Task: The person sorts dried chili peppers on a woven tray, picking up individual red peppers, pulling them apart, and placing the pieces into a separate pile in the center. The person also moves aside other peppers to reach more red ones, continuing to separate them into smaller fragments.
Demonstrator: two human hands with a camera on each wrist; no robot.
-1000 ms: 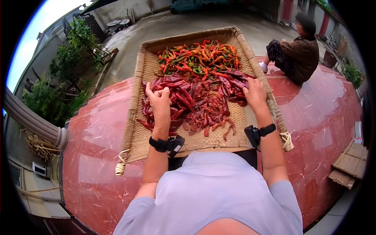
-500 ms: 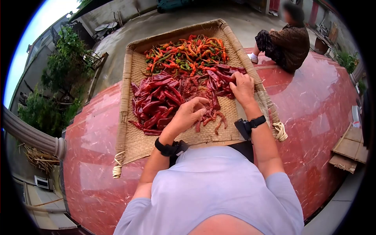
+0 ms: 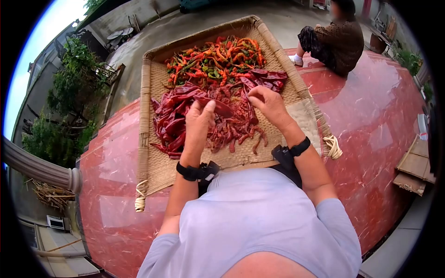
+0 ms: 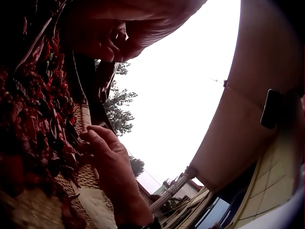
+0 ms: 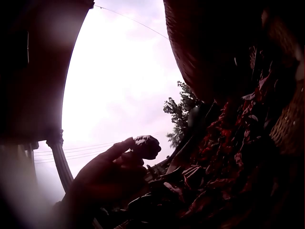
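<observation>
In the head view my left hand (image 3: pixel 198 127) holds a long dark red pepper (image 3: pixel 219 108) between thumb and fingers, above a heap of glossy red peppers (image 3: pixel 169 121). The right wrist view shows that pepper's end (image 5: pixel 146 147) beyond the fingers of my left hand (image 5: pixel 107 174). My right hand (image 3: pixel 273 110) has thumb and forefinger close together over a dark red pepper (image 3: pixel 252 115), beside a smaller dark heap (image 3: pixel 273 79); whether it grips one is unclear. In the left wrist view my right hand (image 4: pixel 113 167) has bent fingers. Shrivelled red peppers (image 3: pixel 229 134) lie between the hands.
The woven tray (image 3: pixel 143 139) has raised rims, with orange and green peppers (image 3: pixel 218 58) at its far end. A flat pale piece (image 3: pixel 301 121) lies at its right side. A seated person (image 3: pixel 340 41) is on the red stone floor (image 3: pixel 371 111) at the back right.
My left hand has moved up and left from the tray's near middle and now holds a pepper. My right hand has shifted left, away from the right-hand heap.
</observation>
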